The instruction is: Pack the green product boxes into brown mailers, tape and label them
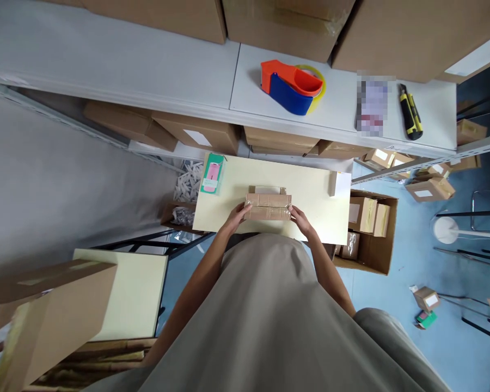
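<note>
A small brown cardboard box (268, 213) is held at its two ends, over the near part of the pale yellow table (310, 188). Clear tape shows along its top. My left hand (233, 218) is closed on the left end, thumb on top. At the right end, my right hand (300, 220) grips it the same way. Just behind that box, another brown cardboard piece (269, 190) with a white label shows in part; whether it is separate I cannot tell. A green box with a pink picture (213, 174) is at the table's back left, and a white box (340, 184) at its right.
On the white shelf above lie an orange and blue tape dispenser (292, 87) and a yellow and black utility knife (410, 113). A large open carton (386, 250) with boxes inside stands right of the table. At lower left is another table (133, 294) with a large carton.
</note>
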`<move>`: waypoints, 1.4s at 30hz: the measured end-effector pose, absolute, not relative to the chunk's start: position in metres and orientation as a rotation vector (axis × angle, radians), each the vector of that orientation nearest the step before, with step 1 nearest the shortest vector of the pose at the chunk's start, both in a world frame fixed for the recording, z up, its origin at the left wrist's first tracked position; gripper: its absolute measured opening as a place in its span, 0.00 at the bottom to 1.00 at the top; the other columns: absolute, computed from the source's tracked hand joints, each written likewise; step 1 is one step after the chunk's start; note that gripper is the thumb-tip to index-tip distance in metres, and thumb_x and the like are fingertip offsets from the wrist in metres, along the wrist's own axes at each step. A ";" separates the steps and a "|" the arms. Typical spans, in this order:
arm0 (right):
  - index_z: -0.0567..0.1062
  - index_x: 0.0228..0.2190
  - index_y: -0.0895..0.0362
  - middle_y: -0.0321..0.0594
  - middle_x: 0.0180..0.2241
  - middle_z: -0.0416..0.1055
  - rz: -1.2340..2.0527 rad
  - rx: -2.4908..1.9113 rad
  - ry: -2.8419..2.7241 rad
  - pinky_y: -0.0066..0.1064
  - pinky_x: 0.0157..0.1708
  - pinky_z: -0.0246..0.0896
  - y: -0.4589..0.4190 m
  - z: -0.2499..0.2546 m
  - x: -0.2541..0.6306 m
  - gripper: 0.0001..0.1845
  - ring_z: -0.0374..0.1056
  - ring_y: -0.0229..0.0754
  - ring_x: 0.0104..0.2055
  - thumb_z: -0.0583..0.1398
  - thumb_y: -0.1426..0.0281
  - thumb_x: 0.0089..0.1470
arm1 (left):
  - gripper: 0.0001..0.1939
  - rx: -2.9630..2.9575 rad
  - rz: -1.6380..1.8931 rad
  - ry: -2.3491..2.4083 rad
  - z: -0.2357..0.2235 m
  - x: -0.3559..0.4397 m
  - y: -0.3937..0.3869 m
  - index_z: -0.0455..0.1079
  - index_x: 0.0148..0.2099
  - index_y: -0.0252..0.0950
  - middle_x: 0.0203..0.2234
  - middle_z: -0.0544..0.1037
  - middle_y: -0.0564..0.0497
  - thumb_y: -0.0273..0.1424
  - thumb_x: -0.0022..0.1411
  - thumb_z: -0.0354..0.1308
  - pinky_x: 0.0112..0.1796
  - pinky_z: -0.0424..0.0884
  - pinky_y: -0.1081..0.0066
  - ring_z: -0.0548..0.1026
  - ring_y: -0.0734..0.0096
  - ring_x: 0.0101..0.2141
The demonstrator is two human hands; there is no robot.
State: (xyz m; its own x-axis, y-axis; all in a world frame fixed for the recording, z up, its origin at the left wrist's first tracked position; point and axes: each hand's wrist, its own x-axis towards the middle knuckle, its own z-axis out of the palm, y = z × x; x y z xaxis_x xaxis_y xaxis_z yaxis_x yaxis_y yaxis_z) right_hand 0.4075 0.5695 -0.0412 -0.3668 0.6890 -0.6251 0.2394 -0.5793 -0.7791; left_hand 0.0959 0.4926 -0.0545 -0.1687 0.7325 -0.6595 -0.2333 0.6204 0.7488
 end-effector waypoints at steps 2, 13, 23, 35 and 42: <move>0.79 0.67 0.47 0.48 0.72 0.74 1.951 -1.579 -1.228 0.57 0.73 0.68 0.570 -0.042 0.405 0.48 0.69 0.60 0.75 0.66 0.30 0.58 | 0.38 0.416 0.942 1.560 -0.055 0.096 0.497 0.78 0.60 0.40 0.56 0.86 0.39 0.55 0.55 0.78 0.61 0.77 0.54 0.80 0.48 0.63; 0.73 0.71 0.52 0.60 0.71 0.71 1.321 -1.524 -1.980 0.73 0.71 0.67 0.648 0.035 0.394 0.54 0.69 0.76 0.72 0.76 0.42 0.51 | 0.45 1.149 0.988 1.835 0.003 0.082 0.562 0.75 0.66 0.39 0.70 0.75 0.34 0.27 0.44 0.82 0.78 0.54 0.43 0.66 0.32 0.75; 0.68 0.69 0.66 0.71 0.69 0.70 0.388 -1.234 -2.268 0.75 0.76 0.50 0.831 0.187 0.262 0.32 0.61 0.74 0.76 0.59 0.59 0.74 | 0.37 1.814 1.386 1.728 0.168 0.102 0.690 0.70 0.74 0.43 0.73 0.72 0.39 0.26 0.65 0.71 0.75 0.53 0.41 0.63 0.38 0.75; 0.69 0.66 0.56 0.62 0.56 0.78 0.675 -1.188 -2.129 0.68 0.64 0.71 0.745 0.146 0.290 0.40 0.74 0.73 0.63 0.56 0.37 0.73 | 0.10 1.427 1.506 1.660 0.132 0.132 0.587 0.77 0.56 0.41 0.52 0.85 0.42 0.35 0.76 0.65 0.63 0.73 0.52 0.81 0.51 0.57; 0.75 0.50 0.50 0.46 0.45 0.80 1.526 -1.245 -1.657 0.49 0.54 0.79 0.564 0.067 0.316 0.38 0.77 0.56 0.48 0.59 0.30 0.65 | 0.11 1.129 1.310 1.759 0.077 0.160 0.481 0.78 0.49 0.43 0.46 0.85 0.44 0.44 0.75 0.66 0.52 0.78 0.57 0.82 0.54 0.49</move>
